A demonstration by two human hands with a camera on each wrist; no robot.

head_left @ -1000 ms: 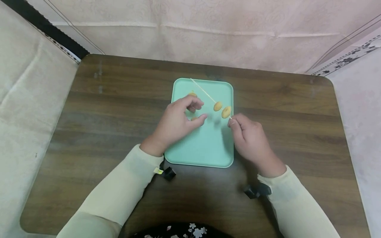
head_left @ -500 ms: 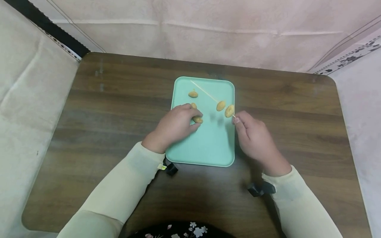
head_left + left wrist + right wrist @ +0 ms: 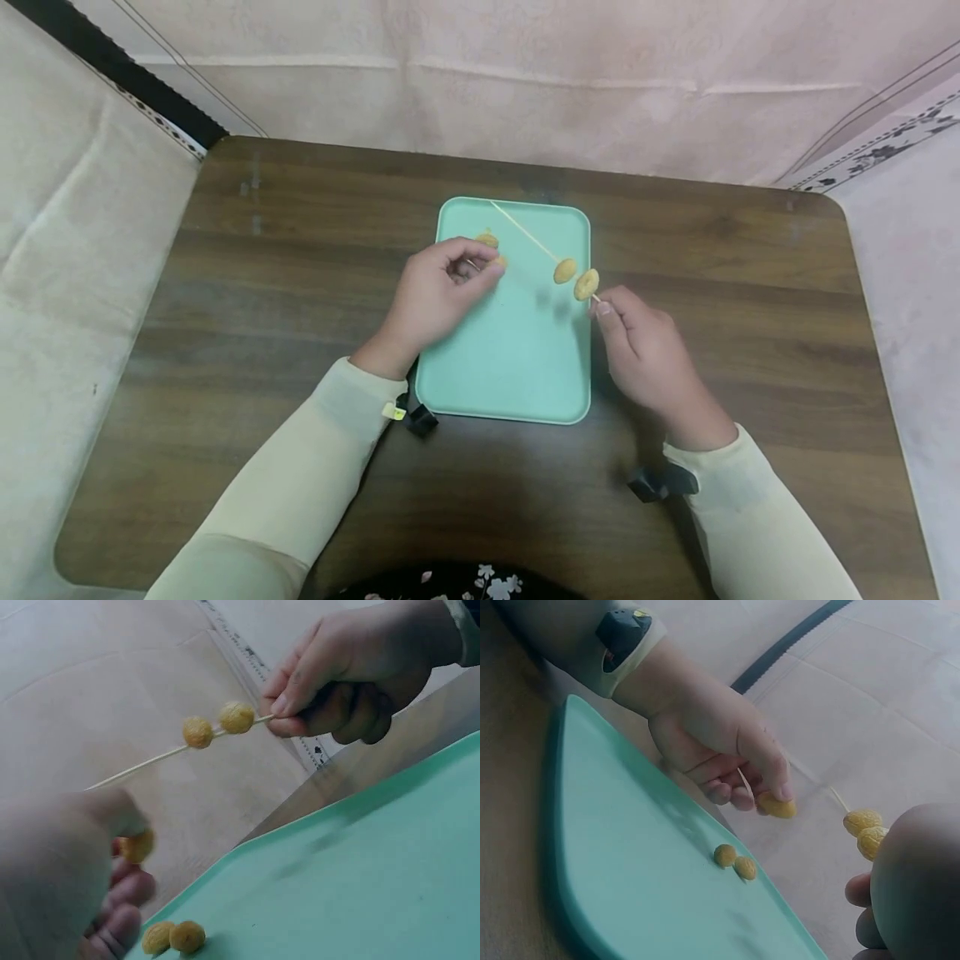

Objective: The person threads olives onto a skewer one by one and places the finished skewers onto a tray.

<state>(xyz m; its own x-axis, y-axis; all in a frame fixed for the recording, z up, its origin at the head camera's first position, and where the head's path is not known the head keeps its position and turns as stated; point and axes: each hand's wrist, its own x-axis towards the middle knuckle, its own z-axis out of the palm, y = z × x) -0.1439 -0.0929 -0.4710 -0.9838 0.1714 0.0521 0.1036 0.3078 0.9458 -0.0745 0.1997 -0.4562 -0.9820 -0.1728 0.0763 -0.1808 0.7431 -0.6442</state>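
Between thumb and fingers, my left hand [image 3: 431, 292] pinches a yellow, wrinkled oval piece [image 3: 778, 806] of food, raised over the left side of the mint-green tray [image 3: 502, 367]. My right hand [image 3: 648, 350] grips the near end of a thin wooden skewer [image 3: 525, 231] at the tray's right edge. Two similar yellow pieces [image 3: 237, 718] are threaded on it close to the right fingertips. The skewer's bare length points up and leftward, past the left hand. In the left wrist view two more oval pieces [image 3: 187, 937] lie side by side in the tray.
The tray lies on a dark brown wooden table [image 3: 300, 333] with rounded corners. Pale cloth [image 3: 525, 100] hangs behind the table and spreads along both sides. At the near edge shows a black floral fabric [image 3: 465, 583].
The left hand, spread over the tray a second ago, closed on a yellow piece and has lifted it up and left. The right hand, still holding the skewer, has shifted slightly right.
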